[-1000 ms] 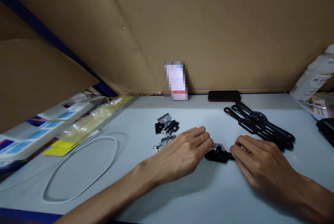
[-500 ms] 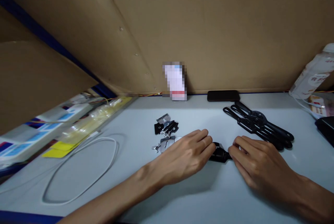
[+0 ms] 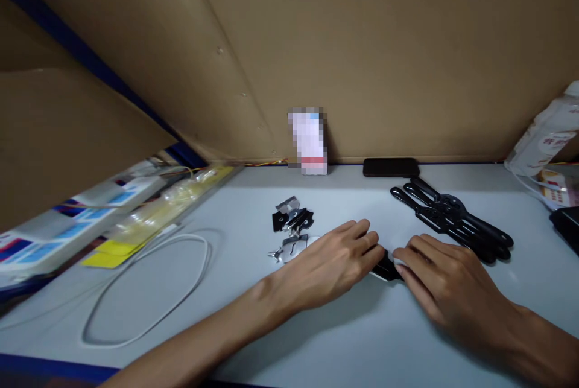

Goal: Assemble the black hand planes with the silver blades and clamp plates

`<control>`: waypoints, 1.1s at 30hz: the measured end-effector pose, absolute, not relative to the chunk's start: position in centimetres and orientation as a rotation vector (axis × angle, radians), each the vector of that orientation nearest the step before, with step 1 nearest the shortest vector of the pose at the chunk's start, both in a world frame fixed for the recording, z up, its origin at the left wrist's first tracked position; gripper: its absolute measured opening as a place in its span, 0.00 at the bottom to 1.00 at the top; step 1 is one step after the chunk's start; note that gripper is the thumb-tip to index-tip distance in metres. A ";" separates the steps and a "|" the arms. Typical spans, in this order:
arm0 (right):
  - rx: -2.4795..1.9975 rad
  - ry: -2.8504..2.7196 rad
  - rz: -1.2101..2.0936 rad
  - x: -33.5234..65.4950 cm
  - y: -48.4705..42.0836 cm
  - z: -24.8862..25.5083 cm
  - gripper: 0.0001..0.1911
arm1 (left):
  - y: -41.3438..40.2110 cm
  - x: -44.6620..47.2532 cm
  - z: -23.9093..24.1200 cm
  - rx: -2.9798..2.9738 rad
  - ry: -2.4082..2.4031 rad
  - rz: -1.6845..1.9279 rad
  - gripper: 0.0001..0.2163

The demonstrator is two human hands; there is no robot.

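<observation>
From where I stand, less of the black tool [image 3: 383, 270] shows than a second ago. Back then a good stretch of it lay bare between the hands, with a bright metal fitting on top; now the fitting is out of sight and the left hand [image 3: 339, 261] covers more of the body. The right hand [image 3: 446, 291] sits closer to the left, so the gap has narrowed. The loose metal pieces [image 3: 294, 219] and the stack of black tools [image 3: 452, 219] lie as they did.

The piece being worked is glossy black, a short slanting patch with a pale line along its near edge. It is between the two hands, over the near part of the white table [image 3: 253, 340]; whether it touches the top I can't tell. The left fingers curl closed over its left end, tips hidden, while the right hand grips its other end.
</observation>
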State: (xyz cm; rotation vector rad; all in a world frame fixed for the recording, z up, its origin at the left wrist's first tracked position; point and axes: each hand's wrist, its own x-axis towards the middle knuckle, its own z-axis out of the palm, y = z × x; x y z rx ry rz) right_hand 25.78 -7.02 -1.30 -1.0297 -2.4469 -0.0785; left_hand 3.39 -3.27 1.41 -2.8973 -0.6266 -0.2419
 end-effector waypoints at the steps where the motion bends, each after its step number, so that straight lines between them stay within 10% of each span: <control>1: -1.036 -2.441 -0.065 25.7 -7.0 -1.2 0.12 | -3.3 3.4 1.4 -2.899 -0.634 -0.243 0.09; 33: -1.050 -2.364 0.225 25.1 -6.0 -1.2 0.14 | -4.2 3.7 -1.6 -3.196 -1.111 -0.657 0.13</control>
